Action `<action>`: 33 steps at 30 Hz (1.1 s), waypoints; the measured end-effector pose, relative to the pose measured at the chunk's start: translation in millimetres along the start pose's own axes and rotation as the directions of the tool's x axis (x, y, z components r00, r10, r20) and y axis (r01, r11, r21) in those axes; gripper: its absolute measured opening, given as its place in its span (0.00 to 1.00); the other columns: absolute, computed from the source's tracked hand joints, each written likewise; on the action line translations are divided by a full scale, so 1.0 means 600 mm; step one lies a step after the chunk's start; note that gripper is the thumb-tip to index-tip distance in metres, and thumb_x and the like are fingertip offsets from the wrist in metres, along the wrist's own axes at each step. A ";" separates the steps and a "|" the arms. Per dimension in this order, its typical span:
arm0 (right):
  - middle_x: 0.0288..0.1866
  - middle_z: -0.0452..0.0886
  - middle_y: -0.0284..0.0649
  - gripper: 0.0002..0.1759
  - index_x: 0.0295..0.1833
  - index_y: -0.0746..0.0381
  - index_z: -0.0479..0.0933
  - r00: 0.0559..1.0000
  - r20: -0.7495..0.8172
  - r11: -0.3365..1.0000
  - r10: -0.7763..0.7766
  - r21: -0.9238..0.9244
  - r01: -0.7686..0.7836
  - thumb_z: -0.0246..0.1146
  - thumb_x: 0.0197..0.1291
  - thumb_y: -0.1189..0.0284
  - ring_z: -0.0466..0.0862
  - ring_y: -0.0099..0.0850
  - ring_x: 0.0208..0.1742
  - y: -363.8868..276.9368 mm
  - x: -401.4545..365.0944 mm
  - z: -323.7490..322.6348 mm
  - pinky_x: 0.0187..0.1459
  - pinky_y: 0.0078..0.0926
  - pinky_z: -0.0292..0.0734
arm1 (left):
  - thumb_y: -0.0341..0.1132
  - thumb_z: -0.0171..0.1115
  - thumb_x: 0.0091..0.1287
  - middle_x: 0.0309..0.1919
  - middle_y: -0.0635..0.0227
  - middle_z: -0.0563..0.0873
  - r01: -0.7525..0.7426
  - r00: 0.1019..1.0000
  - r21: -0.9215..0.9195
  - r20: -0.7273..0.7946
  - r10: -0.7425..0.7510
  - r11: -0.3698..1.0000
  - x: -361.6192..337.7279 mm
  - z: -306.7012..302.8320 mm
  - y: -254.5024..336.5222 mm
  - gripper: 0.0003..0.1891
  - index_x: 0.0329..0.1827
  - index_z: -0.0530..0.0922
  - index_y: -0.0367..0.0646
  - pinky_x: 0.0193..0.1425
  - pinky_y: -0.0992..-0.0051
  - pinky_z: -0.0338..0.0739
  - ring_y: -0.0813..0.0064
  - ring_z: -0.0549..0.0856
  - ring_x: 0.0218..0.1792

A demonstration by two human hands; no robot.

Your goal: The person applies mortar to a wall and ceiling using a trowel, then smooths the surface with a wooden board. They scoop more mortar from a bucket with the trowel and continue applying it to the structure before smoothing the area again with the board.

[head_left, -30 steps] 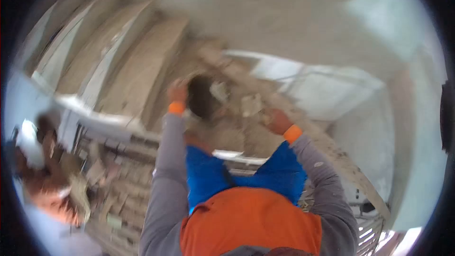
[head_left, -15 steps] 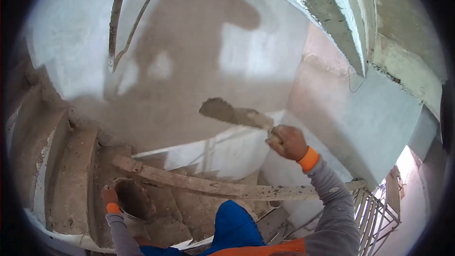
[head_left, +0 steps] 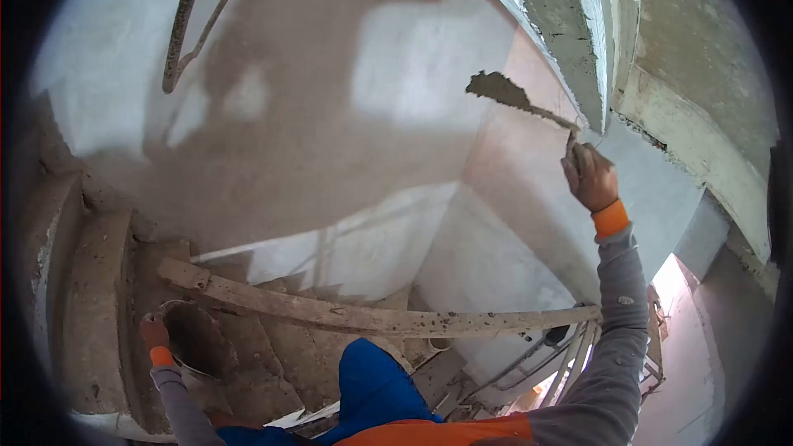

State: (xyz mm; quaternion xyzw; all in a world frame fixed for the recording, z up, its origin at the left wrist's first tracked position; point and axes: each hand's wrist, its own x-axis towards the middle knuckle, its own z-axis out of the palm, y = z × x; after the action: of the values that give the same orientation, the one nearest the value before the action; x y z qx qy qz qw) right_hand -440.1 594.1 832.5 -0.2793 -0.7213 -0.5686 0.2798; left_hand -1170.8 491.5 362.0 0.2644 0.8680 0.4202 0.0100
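Low on my left, my left hand (head_left: 154, 332) is closed on the rim of a round mortar pan (head_left: 180, 306), fingers curled over the edge. The pan sits tilted against the rough concrete steps (head_left: 99, 314). Its inside is dark and smeared grey, and I cannot tell how full it is. Just beside it, a mortar-crusted wooden plank (head_left: 372, 319) runs across the stairwell from the steps towards the metal railing (head_left: 570, 355) at the lower right. Behind the plank, the plastered wall (head_left: 330, 116) carries my shadow.

Up to the right is the trowel (head_left: 524, 105), its flat blade held nearly level with a lump of wet grey mortar (head_left: 494, 86) on the far end. My right hand (head_left: 590, 175) is shut tight round its handle with the arm stretched high, an orange cuff at the wrist. The handle end of the blade sits close under the raw edge of the concrete stair flight overhead (head_left: 578, 25), and I cannot tell whether it touches.
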 end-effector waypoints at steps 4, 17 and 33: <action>0.34 0.77 0.46 0.15 0.47 0.63 0.72 1.000 0.021 0.977 0.012 -0.214 -0.007 0.60 0.57 0.67 0.79 0.44 0.29 0.121 0.008 0.002 0.29 0.37 0.75 | 0.38 0.54 0.58 0.33 0.43 0.79 -0.082 0.974 -0.004 -0.210 0.080 0.997 0.036 0.054 -0.066 0.16 0.34 0.75 0.29 0.40 0.58 0.70 0.47 0.79 0.36; 0.37 0.79 0.45 0.15 0.47 0.59 0.73 0.967 -0.090 0.887 0.240 -0.383 -0.256 0.58 0.59 0.62 0.80 0.45 0.31 0.195 -0.046 -0.065 0.29 0.39 0.76 | 0.36 0.56 0.57 0.35 0.43 0.79 -0.121 0.977 0.057 -0.170 0.129 0.991 0.019 0.051 -0.047 0.15 0.36 0.76 0.29 0.43 0.59 0.70 0.49 0.79 0.39; 0.30 0.80 0.47 0.15 0.38 0.60 0.72 0.950 -0.051 0.929 0.308 -0.196 -0.312 0.59 0.58 0.58 0.80 0.47 0.30 0.069 0.106 -0.090 0.29 0.43 0.73 | 0.38 0.54 0.62 0.36 0.49 0.81 -0.006 0.996 -0.008 0.093 0.007 1.000 0.021 0.048 0.022 0.14 0.39 0.78 0.33 0.42 0.61 0.74 0.56 0.80 0.34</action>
State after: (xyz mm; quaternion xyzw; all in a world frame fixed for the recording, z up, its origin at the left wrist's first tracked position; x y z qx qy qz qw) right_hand -449.4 555.1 916.1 -0.4111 -0.6038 -0.5903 0.3433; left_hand -1168.9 525.1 355.6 0.2864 0.8641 0.4107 0.0503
